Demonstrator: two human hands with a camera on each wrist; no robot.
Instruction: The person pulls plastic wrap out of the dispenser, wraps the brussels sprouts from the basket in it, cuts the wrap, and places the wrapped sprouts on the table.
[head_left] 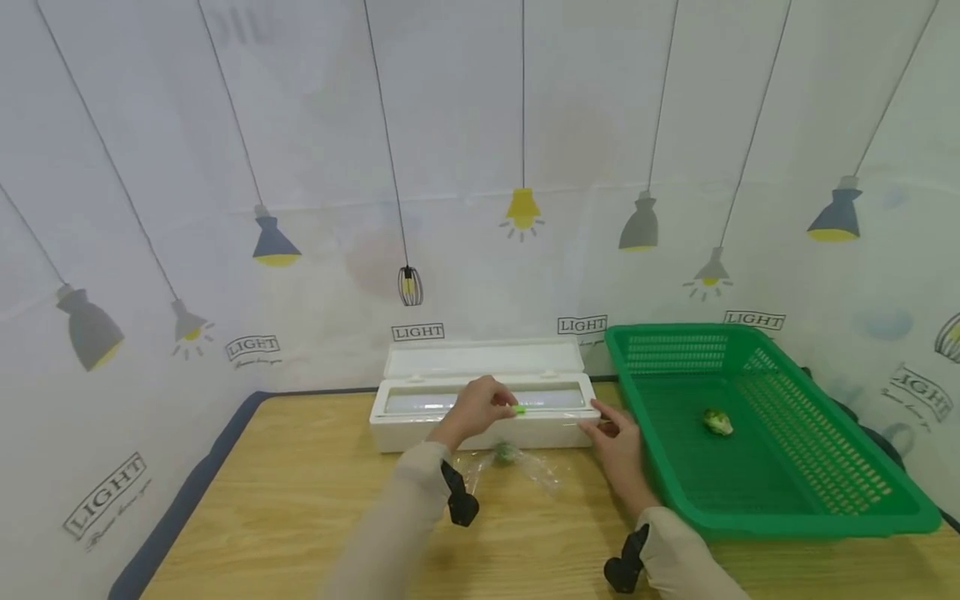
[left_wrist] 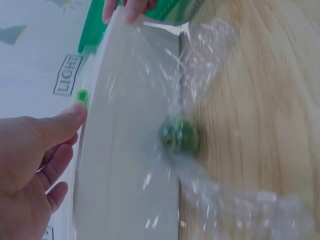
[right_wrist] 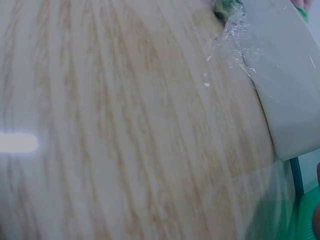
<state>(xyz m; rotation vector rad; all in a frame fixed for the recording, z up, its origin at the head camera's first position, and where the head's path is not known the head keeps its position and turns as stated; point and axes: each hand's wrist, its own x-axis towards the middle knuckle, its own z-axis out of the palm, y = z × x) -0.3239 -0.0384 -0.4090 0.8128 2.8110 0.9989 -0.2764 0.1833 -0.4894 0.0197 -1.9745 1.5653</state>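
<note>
one long white box [head_left: 543, 431], lid [head_left: 483, 359] raised, left hand [head_left: 478, 408] pinching its lime-green slider [left_wrist: 82, 95], right hand [head_left: 619, 442] gripping one end

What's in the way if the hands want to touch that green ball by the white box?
Clear plastic film: it covers the green ball right in front of the white box. I see nothing else over it.

1. Box [right_wrist: 282, 95]: smooth, satiny plastic.
2. Film [left_wrist: 212, 55]: clear, glossy, crinkled plastic.
3. Basket [head_left: 813, 520]: slightly shiny plastic, perforated walls.
4. Table [head_left: 300, 483]: smooth wood grain, reflecting light.
5. Sleeves [head_left: 397, 517]: matt cloth.
</note>
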